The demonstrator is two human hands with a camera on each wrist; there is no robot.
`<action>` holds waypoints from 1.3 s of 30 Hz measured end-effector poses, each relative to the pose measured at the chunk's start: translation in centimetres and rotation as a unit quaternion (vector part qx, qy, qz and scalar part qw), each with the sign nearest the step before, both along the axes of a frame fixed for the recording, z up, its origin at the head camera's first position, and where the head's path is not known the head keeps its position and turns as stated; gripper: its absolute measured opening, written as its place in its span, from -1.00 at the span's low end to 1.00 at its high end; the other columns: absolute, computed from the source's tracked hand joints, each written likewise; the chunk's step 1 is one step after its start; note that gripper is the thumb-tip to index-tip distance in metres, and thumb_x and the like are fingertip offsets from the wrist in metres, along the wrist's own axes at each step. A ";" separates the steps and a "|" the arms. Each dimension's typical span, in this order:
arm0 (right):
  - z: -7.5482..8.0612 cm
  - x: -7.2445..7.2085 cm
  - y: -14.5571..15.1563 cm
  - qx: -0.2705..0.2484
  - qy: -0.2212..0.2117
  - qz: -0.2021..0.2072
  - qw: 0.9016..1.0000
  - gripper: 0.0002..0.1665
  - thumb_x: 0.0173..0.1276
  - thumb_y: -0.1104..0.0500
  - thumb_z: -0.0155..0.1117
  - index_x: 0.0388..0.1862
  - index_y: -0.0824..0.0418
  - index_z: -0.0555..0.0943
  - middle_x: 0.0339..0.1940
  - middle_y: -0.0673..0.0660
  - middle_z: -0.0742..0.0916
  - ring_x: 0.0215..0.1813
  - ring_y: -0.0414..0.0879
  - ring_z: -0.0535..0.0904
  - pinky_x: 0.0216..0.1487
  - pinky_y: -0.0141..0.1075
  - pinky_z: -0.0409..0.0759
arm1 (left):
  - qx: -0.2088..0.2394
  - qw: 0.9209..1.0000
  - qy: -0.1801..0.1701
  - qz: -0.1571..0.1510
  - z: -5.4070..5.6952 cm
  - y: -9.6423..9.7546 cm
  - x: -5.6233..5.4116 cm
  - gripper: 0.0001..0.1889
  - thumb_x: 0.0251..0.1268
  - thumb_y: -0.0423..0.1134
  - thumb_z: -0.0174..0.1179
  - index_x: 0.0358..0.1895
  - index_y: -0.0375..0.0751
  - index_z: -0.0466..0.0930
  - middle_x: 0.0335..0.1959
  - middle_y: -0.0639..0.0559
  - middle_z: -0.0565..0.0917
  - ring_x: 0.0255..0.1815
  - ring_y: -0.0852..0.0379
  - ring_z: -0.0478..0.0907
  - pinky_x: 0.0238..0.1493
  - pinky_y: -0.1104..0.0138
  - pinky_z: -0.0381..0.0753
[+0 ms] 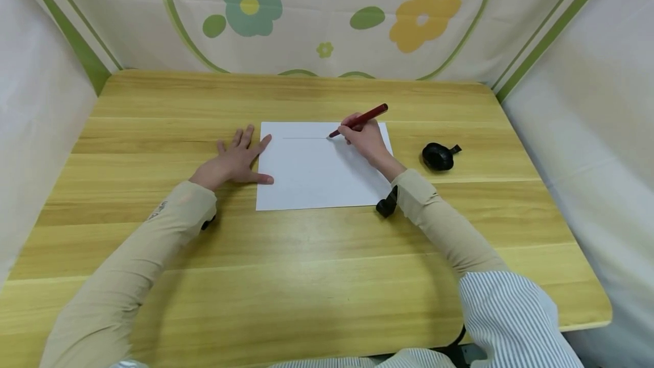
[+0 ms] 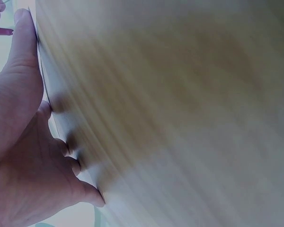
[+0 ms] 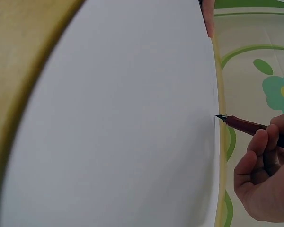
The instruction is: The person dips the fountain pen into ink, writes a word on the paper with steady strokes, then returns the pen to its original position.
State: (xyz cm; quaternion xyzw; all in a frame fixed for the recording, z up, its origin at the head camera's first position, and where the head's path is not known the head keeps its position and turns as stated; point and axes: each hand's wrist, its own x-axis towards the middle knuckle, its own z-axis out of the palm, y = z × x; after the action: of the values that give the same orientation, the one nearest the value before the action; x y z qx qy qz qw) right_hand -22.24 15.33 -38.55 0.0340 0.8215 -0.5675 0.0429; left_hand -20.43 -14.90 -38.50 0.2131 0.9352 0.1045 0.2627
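A white sheet of paper (image 1: pixel 306 175) lies on the wooden table, with one thin straight line (image 1: pixel 304 138) near its top edge. My right hand (image 1: pixel 365 138) pinches a dark red fountain pen (image 1: pixel 370 114). In the right wrist view the nib of the fountain pen (image 3: pixel 244 125) meets the paper (image 3: pixel 113 109) near its far edge. In the head view that nib stands at the line's right end. My left hand (image 1: pixel 232 162) rests with fingers spread, thumb and index fingertip over the paper's left edge. The left wrist view shows the left hand (image 2: pixel 19 118) with its thumb stretched out.
A round black object with a short tab (image 1: pixel 437 157) sits on the table (image 1: pixel 286 277) right of the paper. A black wrist device (image 1: pixel 386 203) shows under the right cuff, by the paper's lower right corner. A flowered curtain (image 1: pixel 317 10) hangs behind the table.
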 end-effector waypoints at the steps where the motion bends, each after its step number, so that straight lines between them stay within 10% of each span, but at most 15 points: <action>1: 0.0 0.0 0.1 0.001 0.001 0.000 1.000 -0.86 0.32 0.19 0.23 -0.20 0.22 0.56 -0.38 0.05 0.61 -0.45 -0.13 0.48 -0.35 -0.38 0.46 | 0.001 1.000 0.001 0.000 0.0 0.0 0.0 0.10 0.12 0.32 0.16 0.53 0.03 -0.39 0.48 -0.33 -0.57 0.49 -0.38 -0.57 0.23 -0.48 -0.41; 39: 0.2 0.3 2.3 0.018 0.003 -0.027 0.999 -0.86 0.32 0.18 0.23 -0.20 0.23 0.57 -0.41 0.03 0.61 -0.49 -0.17 0.47 -0.37 -0.36 0.46 | 0.005 1.000 -0.008 0.002 0.3 0.0 0.2 0.11 0.12 0.32 0.16 0.53 0.03 -0.39 0.48 -0.32 -0.59 0.48 -0.38 -0.59 0.23 -0.47 -0.43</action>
State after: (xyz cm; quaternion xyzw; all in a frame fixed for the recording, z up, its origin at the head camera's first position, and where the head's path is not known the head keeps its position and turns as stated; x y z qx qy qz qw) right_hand -21.90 17.66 -38.37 0.0548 0.8303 -0.5541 0.0243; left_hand -20.25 -14.91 -38.18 0.2120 0.9330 0.1110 0.2688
